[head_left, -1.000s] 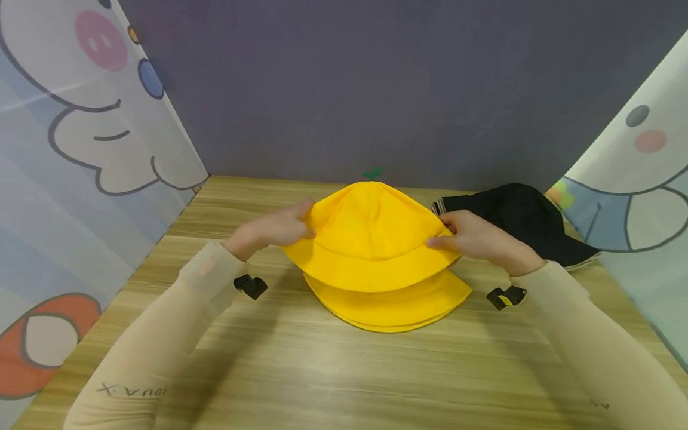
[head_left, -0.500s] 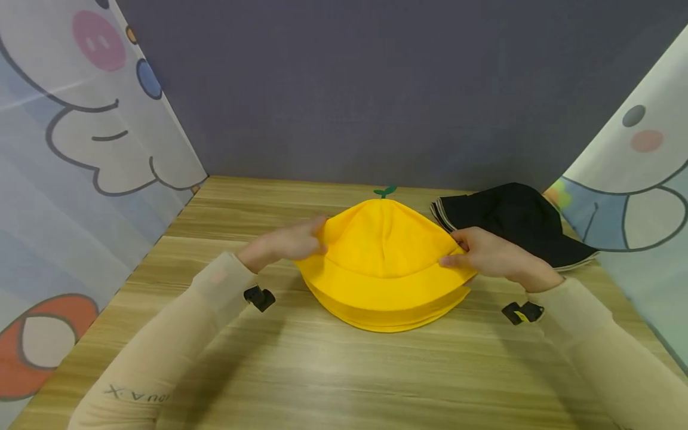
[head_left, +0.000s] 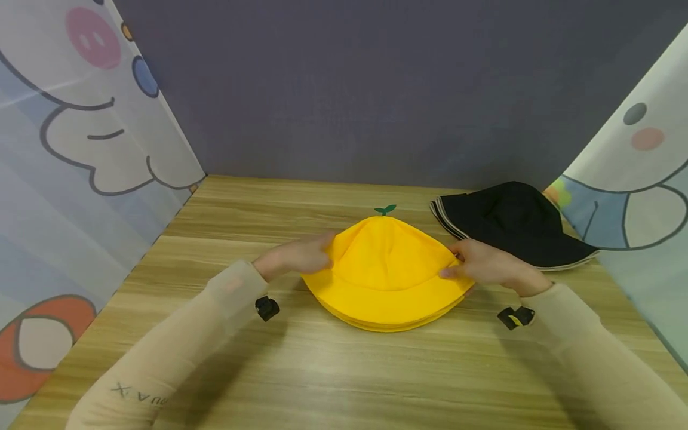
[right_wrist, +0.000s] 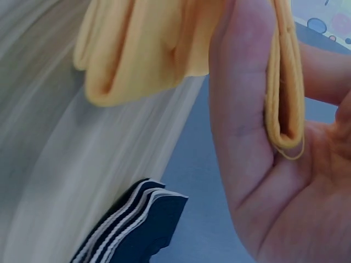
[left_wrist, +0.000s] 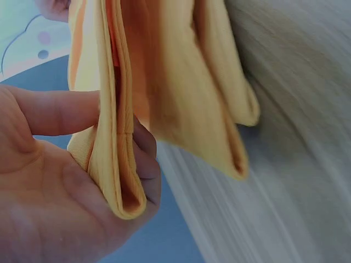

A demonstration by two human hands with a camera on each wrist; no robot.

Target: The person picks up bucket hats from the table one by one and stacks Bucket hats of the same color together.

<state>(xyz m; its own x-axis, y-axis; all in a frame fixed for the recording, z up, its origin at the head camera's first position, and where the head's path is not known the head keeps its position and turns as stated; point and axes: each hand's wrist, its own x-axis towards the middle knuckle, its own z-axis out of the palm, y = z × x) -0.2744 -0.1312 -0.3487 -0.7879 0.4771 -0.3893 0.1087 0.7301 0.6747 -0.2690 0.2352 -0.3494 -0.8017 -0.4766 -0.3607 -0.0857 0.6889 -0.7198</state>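
Note:
A yellow bucket hat point(head_left: 384, 257) with a green sprout point(head_left: 384, 210) on its crown sits over other yellow hats, whose brims point(head_left: 376, 326) peek out just below its own. My left hand point(head_left: 303, 254) pinches the left end of its folded brim point(left_wrist: 112, 137), thumb on one side and fingers on the other. At the opposite end, my right hand point(head_left: 486, 263) pinches the brim point(right_wrist: 285, 93) the same way. In both wrist views, the lower hats' folded brims hang apart from the held one. How many lie underneath cannot be told.
Black bucket hats point(head_left: 516, 224) with pale-edged brims lie stacked at the back right, just behind my right hand. A grey wall point(head_left: 376, 89) closes off the far edge of the wooden table point(head_left: 344, 382). Cartoon-printed panels point(head_left: 43, 209) flank both sides.
Both hands have lowered the top yellow hat and brought it slightly to the right. Its brim has come down close onto the brims beneath. The black hats have stayed put.

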